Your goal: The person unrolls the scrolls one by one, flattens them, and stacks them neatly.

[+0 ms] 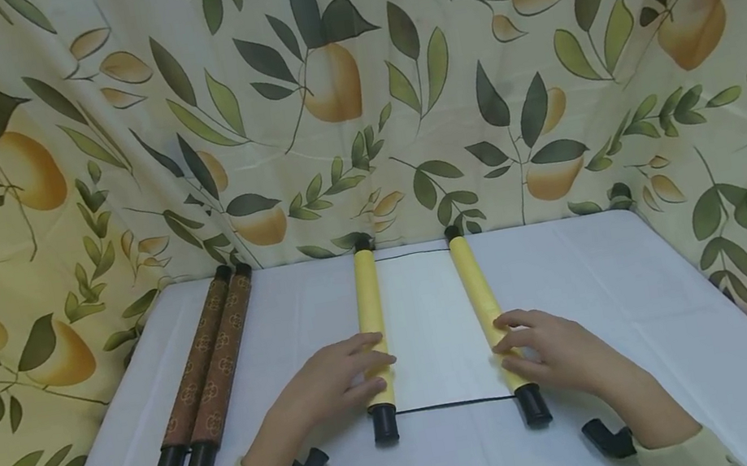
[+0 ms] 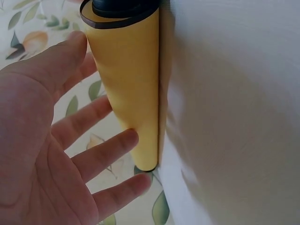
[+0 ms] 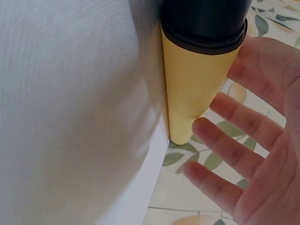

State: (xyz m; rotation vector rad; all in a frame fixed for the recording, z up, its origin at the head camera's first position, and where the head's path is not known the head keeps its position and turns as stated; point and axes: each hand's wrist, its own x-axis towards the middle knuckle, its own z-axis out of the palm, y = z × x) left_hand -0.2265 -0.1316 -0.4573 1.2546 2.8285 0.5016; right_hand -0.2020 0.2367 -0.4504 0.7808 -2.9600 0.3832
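A scroll lies partly unrolled on the table, its white sheet spread between a left yellow roll and a right yellow roll. Black knobs cap the ends of both rolls. My left hand rests its loosely extended fingers against the outer side of the left roll. On the opposite side, my right hand touches the right roll with spread, slightly bent fingers. Neither hand wraps round its roll.
Two rolled brown patterned scrolls with black ends lie side by side at the left of the white-covered table. A curtain printed with fruit and leaves hangs behind the table. Small black pieces sit at both wrists.
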